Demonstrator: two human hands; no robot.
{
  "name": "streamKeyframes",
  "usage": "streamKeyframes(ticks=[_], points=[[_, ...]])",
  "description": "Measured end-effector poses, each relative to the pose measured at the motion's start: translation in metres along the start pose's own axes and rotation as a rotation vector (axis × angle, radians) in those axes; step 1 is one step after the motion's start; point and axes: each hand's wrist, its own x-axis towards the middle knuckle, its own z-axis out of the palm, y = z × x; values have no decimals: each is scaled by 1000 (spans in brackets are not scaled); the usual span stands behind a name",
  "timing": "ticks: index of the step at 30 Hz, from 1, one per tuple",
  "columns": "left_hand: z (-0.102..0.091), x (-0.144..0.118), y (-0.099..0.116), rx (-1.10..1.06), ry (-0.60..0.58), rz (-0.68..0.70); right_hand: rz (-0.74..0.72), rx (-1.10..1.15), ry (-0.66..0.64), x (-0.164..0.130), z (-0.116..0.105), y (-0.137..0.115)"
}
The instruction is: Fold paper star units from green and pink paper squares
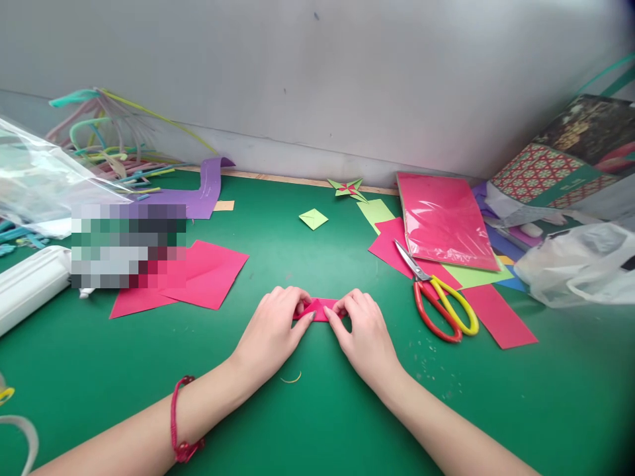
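Low in the middle of the green table, a small folded piece of red paper point(318, 308) lies between my two hands. My left hand point(280, 322) pinches its left end, thumb on top and fingers curled behind. At the right end, my right hand point(361, 325) grips the paper the same way, its thumb close to the other one. A pointed flap shows between the thumbs; the ends are hidden under my fingers. Farther back lie a green folded paper diamond point(313, 219) and a green and red paper star point(346, 188).
Scissors point(436, 297) with red and yellow handles lie at right on red sheets, near a plastic-wrapped pack of red paper point(446, 221) and a plastic bag point(580, 264). Leftward are red sheets point(208, 274), purple paper point(208, 188), pipe cleaners point(109, 152) and a white device point(32, 287).
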Motion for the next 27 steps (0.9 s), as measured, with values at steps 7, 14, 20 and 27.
streamKeyframes(ticks=[7, 14, 20, 27], points=[[1, 0, 3, -7, 24, -34, -26, -35, 24, 0, 3, 1], [1, 1, 3, 8, 12, -24, -29, -49, 26, 1, 3, 2], [2, 2, 2, 31, 14, -19, -34, -35, 30, 0, 4, 2], [1, 3, 3, 77, 4, -5, -40, -64, 39, 1, 4, 2]])
